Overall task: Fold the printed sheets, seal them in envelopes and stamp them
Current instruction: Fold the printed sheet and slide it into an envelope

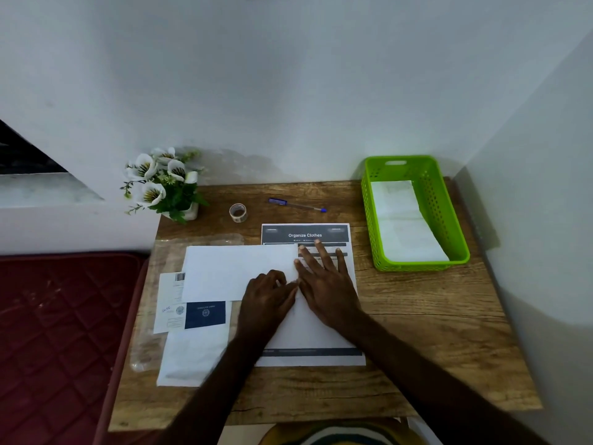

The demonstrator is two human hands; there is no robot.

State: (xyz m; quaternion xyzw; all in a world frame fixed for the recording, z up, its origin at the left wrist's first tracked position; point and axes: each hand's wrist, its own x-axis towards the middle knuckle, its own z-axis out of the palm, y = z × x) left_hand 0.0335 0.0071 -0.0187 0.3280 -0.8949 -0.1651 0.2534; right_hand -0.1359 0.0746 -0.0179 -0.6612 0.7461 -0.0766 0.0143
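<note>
A printed sheet [306, 234] headed "Organize Clothes" lies flat in the middle of the wooden table [433, 332]. A blank white sheet or envelope [224, 271] lies to its left, overlapping its left edge. My left hand [268, 298] rests curled on that white paper's right end, fingertips at its edge. My right hand [324, 281] lies flat with fingers spread on the printed sheet, beside the left hand. Below left are a small card with a dark blue panel [192, 313] and a white envelope [192, 358].
A green plastic basket [462, 239] at the back right holds white folded paper. A blue pen [296, 205], a tape roll [238, 212] and a pot of white flowers [163, 184] stand along the back. A clear plastic sleeve [144, 342] lies at the left edge, a red mattress [57, 332] beyond it.
</note>
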